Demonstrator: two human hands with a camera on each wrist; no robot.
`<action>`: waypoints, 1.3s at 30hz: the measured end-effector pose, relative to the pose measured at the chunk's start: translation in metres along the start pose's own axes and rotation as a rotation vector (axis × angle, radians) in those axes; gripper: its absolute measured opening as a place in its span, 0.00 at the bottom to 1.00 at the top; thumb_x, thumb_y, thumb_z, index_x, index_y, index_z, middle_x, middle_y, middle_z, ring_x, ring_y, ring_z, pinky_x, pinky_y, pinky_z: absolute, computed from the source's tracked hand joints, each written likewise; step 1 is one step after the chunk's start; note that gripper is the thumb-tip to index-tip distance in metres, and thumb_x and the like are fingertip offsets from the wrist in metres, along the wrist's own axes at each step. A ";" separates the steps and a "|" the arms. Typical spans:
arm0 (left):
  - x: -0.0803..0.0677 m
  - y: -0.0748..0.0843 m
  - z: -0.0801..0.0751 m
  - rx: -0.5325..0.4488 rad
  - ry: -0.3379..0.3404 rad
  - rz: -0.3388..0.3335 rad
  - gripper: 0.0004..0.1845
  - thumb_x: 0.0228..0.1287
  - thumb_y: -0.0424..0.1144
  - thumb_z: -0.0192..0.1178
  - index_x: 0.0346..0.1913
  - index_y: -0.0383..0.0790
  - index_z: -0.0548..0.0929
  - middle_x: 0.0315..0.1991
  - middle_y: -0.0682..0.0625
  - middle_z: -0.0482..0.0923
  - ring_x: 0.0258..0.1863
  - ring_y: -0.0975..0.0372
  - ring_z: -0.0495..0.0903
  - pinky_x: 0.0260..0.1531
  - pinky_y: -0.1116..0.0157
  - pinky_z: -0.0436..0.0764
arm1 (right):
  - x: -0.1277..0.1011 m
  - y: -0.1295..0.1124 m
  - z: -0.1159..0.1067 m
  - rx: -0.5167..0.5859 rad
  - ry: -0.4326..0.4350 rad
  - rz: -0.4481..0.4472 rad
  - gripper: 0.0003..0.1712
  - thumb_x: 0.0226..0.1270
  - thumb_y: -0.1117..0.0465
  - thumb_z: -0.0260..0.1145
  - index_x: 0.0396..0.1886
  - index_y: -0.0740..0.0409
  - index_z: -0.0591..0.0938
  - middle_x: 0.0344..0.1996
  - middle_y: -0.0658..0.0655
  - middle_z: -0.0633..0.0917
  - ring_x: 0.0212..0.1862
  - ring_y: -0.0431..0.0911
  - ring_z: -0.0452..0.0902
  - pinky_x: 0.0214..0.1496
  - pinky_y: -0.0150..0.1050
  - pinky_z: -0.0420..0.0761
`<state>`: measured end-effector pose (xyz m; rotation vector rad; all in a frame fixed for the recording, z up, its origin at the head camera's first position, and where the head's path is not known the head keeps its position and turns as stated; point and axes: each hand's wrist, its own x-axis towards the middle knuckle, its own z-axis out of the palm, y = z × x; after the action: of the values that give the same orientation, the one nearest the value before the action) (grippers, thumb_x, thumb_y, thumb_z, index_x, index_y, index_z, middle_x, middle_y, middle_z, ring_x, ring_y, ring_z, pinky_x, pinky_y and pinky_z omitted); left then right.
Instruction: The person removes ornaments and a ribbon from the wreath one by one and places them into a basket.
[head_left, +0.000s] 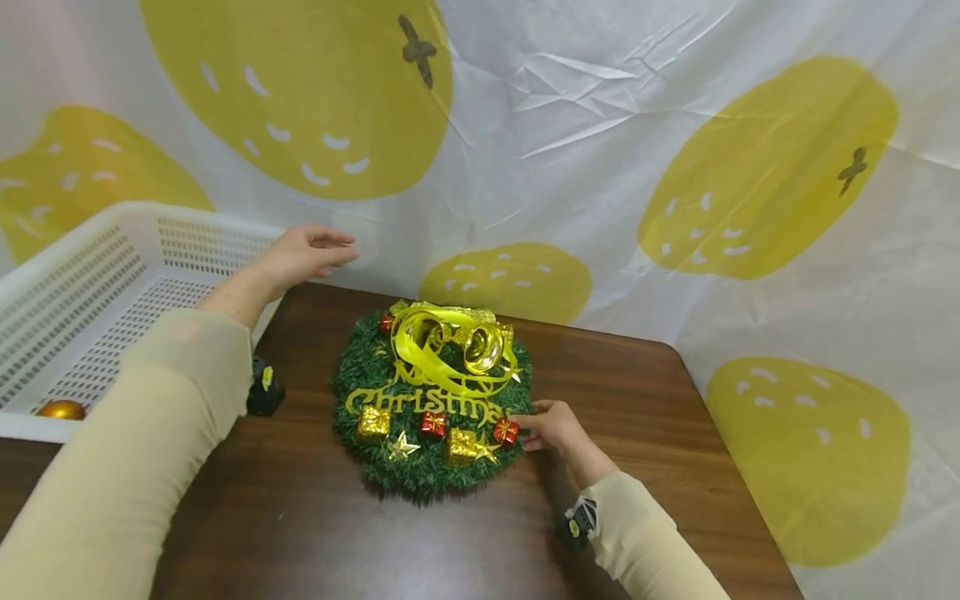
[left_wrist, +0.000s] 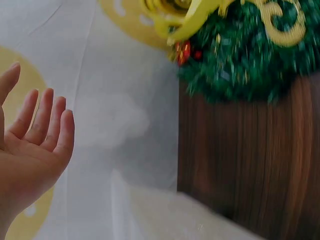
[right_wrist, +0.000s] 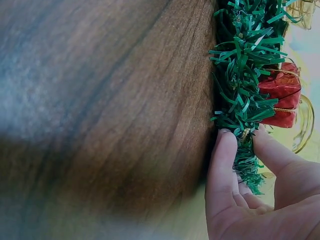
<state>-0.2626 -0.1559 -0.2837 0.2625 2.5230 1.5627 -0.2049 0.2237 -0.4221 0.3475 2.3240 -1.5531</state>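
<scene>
1. While pinching wreath [head_left: 431,400] rim, mid-table [head_left: 660,400]: right hand [head_left: 551,425], bare wood beyond.
2. Raised, fingers straight, holding nothing: left hand [head_left: 303,254] above table's far-left edge, beside white basket [head_left: 90,283].

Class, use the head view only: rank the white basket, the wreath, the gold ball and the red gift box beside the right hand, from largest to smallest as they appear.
1. white basket, partly cut off by the frame
2. wreath
3. gold ball and red gift box: these look alike in size, so I will not rank them.
</scene>
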 end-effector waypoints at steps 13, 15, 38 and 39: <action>0.037 -0.013 0.056 -0.074 -0.049 -0.028 0.28 0.68 0.42 0.53 0.67 0.32 0.64 0.67 0.37 0.64 0.64 0.47 0.65 0.63 0.52 0.68 | -0.011 0.004 0.002 0.012 0.008 0.000 0.41 0.60 0.66 0.66 0.66 0.79 0.57 0.10 0.50 0.72 0.13 0.38 0.72 0.21 0.33 0.81; 0.039 -0.017 0.061 -0.088 -0.050 -0.025 0.28 0.67 0.41 0.54 0.66 0.32 0.64 0.66 0.37 0.64 0.64 0.47 0.66 0.63 0.52 0.68 | -0.015 0.001 0.003 0.015 0.000 -0.006 0.41 0.60 0.66 0.66 0.66 0.80 0.56 0.13 0.51 0.75 0.14 0.38 0.73 0.21 0.33 0.81; 0.039 -0.047 0.090 0.037 -0.119 -0.079 0.24 0.69 0.36 0.51 0.65 0.30 0.66 0.62 0.34 0.67 0.60 0.45 0.68 0.59 0.51 0.72 | -0.022 0.004 0.009 0.009 0.003 0.001 0.39 0.60 0.66 0.66 0.65 0.78 0.59 0.17 0.50 0.77 0.16 0.38 0.74 0.22 0.33 0.81; 0.040 -0.048 0.089 0.036 -0.130 -0.080 0.24 0.69 0.37 0.51 0.66 0.31 0.65 0.63 0.34 0.67 0.61 0.45 0.68 0.60 0.51 0.71 | -0.022 0.004 0.009 0.009 0.001 0.000 0.39 0.60 0.66 0.66 0.65 0.78 0.59 0.18 0.50 0.78 0.16 0.38 0.74 0.22 0.33 0.81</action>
<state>-0.2836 -0.0901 -0.3678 0.2553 2.4324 1.4245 -0.1819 0.2161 -0.4197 0.3501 2.3187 -1.5636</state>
